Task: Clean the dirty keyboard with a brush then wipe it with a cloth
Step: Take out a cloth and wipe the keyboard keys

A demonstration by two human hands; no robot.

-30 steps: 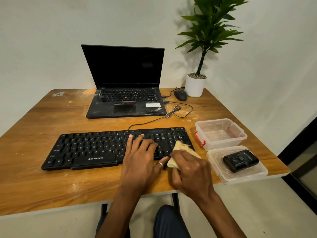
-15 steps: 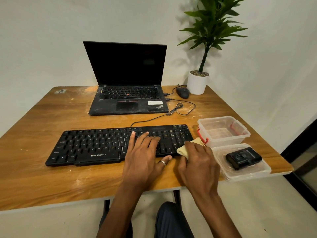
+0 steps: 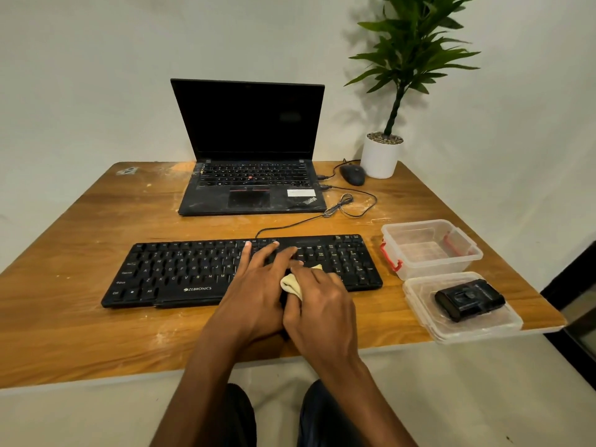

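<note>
A black keyboard (image 3: 180,272) lies across the wooden table (image 3: 80,333) in front of me. My left hand (image 3: 258,291) rests flat on its right-middle keys, fingers spread, holding nothing. My right hand (image 3: 322,304) presses a pale yellow cloth (image 3: 292,283) onto the keys just right of the left hand; most of the cloth is hidden under the fingers. The two hands touch side by side. No brush can be made out; a black object (image 3: 467,300) lies on a clear lid (image 3: 503,321) at the right.
An open black laptop (image 3: 251,195) stands behind the keyboard, with a mouse (image 3: 353,174) and a white potted plant (image 3: 380,156) at the back right. A clear plastic box (image 3: 429,250) with red clips sits right of the keyboard. A cable (image 3: 348,208) loops between.
My right hand has slid the cloth leftward from the keyboard's right end to beside the left hand. The left hand stays on the keys.
</note>
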